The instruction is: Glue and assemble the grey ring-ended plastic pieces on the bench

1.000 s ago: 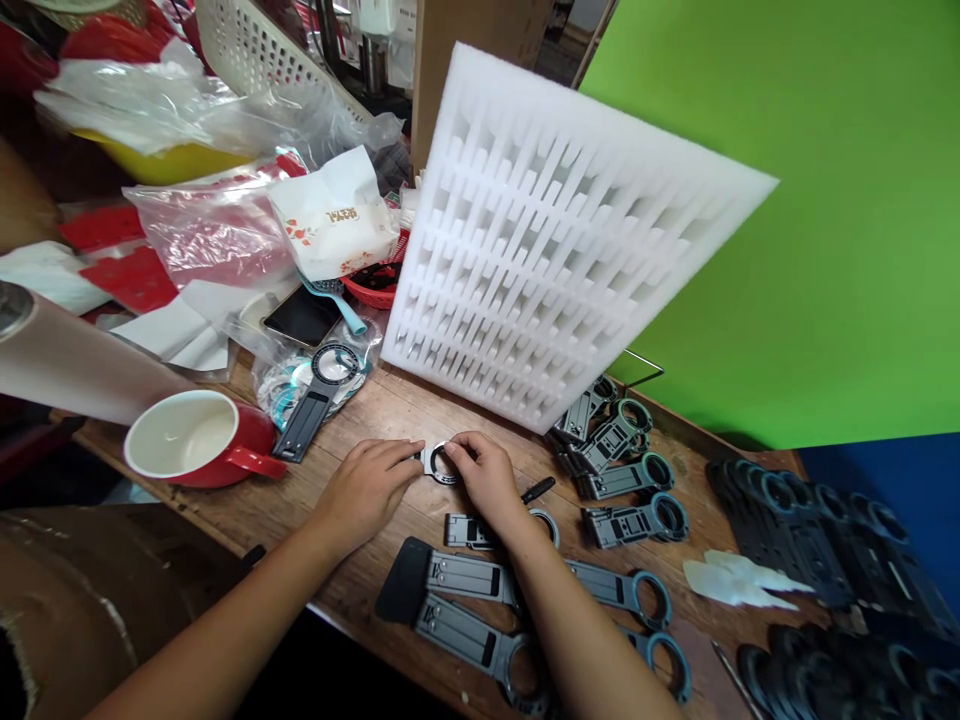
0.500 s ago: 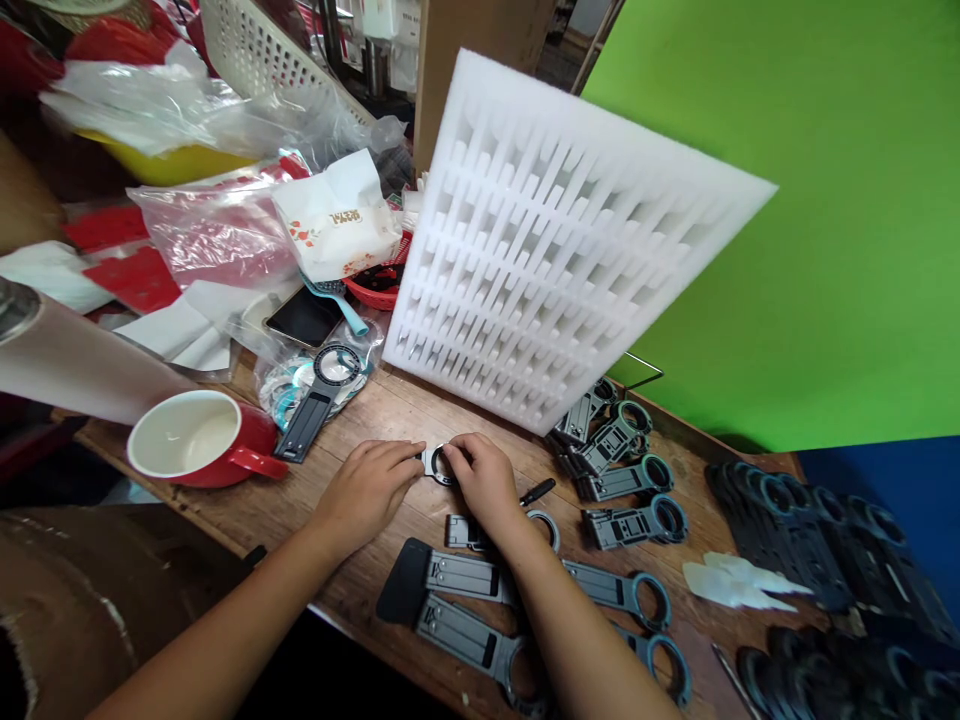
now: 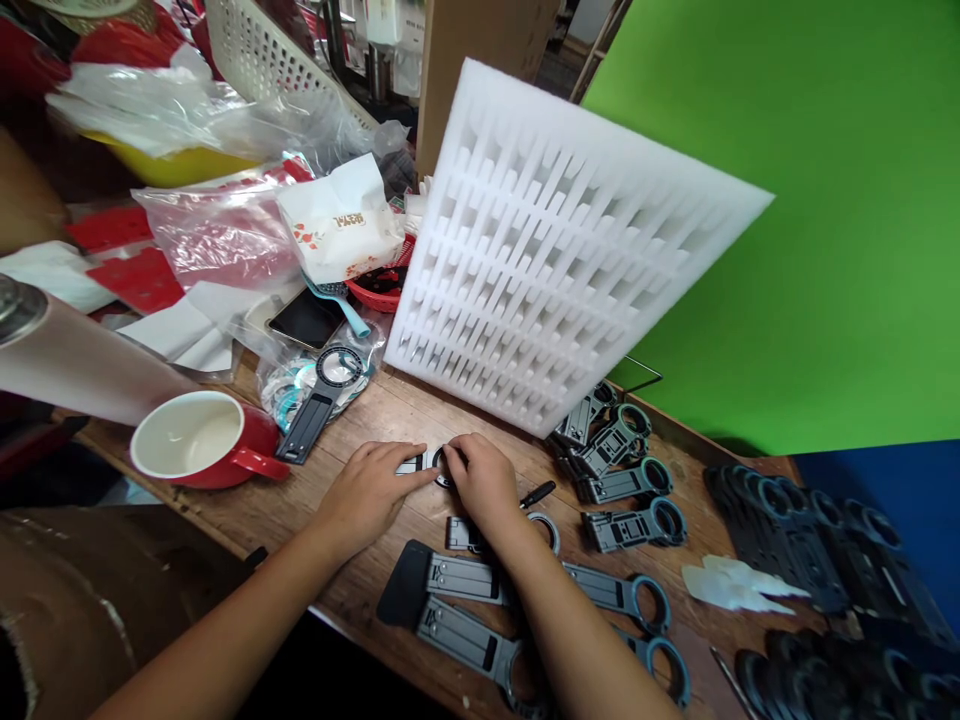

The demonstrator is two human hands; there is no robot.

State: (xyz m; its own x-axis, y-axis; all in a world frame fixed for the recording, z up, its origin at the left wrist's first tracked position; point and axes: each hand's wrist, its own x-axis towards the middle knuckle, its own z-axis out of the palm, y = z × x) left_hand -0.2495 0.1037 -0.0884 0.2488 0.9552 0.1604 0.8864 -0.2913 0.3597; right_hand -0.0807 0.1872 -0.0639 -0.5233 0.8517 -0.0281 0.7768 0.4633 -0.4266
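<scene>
Between my hands, at the middle of the wooden table (image 3: 405, 400), lies a small grey ring-ended bracket (image 3: 410, 466). My left hand (image 3: 367, 500) holds its flat arm, with the forefinger along the far edge and the thumb reaching to the ring. My right hand (image 3: 478, 482) pinches the far side of the ring, its fingertips partly hiding it. Under my right wrist lies another ring-ended bracket (image 3: 463, 535), partly covered. A black-handled tool (image 3: 538, 493) rests just right of that hand. Longer grey brackets (image 3: 465, 577) lie nearer me, below my right forearm.
A white slotted foam tray (image 3: 517, 225) stands tilted behind my hands. More brackets (image 3: 626, 480) lie to the right, with dark stacked parts (image 3: 810, 530) farther off. On the left are a red mug (image 3: 255, 430), a tumbler (image 3: 82, 350), a phone (image 3: 306, 318) and plastic bags.
My left thumb has moved out toward the ring, and more of the bracket's flat arm shows between thumb and forefinger. My right hand stays at the ring.
</scene>
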